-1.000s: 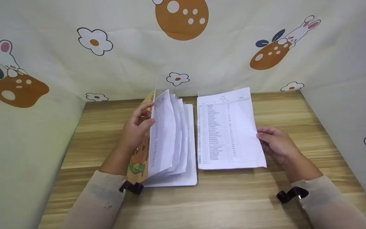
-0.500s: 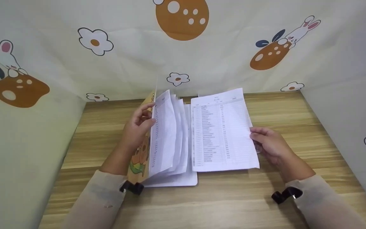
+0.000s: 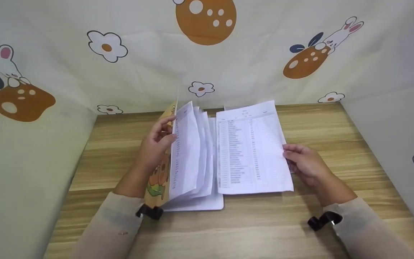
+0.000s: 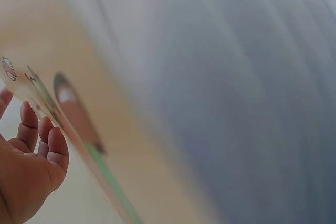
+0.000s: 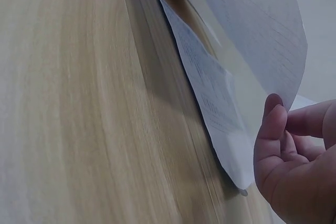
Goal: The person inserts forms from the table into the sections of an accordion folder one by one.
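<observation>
My left hand (image 3: pixel 153 147) pinches the raised tan cover (image 3: pixel 158 180) of a cartoon-printed folder, together with the edge of the page behind it. Several white pages (image 3: pixel 189 151) fan out from the cover, above a white back panel (image 3: pixel 199 205) lying on the table. In the left wrist view the cover (image 4: pixel 79 108) slants close past the fingers. On the right, my right hand (image 3: pixel 309 163) holds a printed sheet (image 3: pixel 250 151) by its right edge, between thumb and fingers. The sheet's left edge overlaps the folder's right side. Its lifted face (image 5: pixel 257 30) curves up in the right wrist view.
Beneath the held sheet another printed sheet (image 5: pixel 210 98) lies on the wooden table (image 3: pixel 250 230). A pale cloth (image 3: pixel 149 72) with fruit and rabbit prints rises behind the table and along both sides. Black camera mounts (image 3: pixel 325 220) sit on the cuffs.
My right hand has moved the printed sheet a little to the left, until it overlaps the folder's right side. The left hand and the raised cover have stayed almost still.
</observation>
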Demonstrator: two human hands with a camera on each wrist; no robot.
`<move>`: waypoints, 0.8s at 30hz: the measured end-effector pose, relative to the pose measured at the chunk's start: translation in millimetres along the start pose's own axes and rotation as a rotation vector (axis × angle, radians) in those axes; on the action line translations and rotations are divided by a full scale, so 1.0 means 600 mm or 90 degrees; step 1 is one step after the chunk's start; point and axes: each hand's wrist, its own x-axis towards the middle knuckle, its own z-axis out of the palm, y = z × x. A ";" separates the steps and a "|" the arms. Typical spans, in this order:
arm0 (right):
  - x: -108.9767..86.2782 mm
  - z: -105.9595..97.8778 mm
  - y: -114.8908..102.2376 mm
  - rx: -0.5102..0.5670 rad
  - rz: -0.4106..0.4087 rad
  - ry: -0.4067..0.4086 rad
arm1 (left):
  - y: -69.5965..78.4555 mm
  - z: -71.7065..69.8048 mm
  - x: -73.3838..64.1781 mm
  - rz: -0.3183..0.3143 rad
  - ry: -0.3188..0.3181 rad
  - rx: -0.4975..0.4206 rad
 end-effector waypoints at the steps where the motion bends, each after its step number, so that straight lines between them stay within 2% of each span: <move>1: -0.001 -0.001 0.000 0.001 0.000 -0.002 | 0.000 0.000 0.000 -0.001 0.000 -0.002; 13: -0.002 0.011 0.002 -0.002 -0.016 -0.012 | 0.000 0.002 -0.001 0.005 0.004 -0.004; 20: -0.001 0.025 0.002 0.005 -0.023 -0.037 | -0.001 0.002 -0.001 0.029 -0.001 -0.015; 24: -0.002 0.024 0.000 0.000 -0.022 -0.032 | 0.000 0.002 -0.002 0.025 -0.001 -0.015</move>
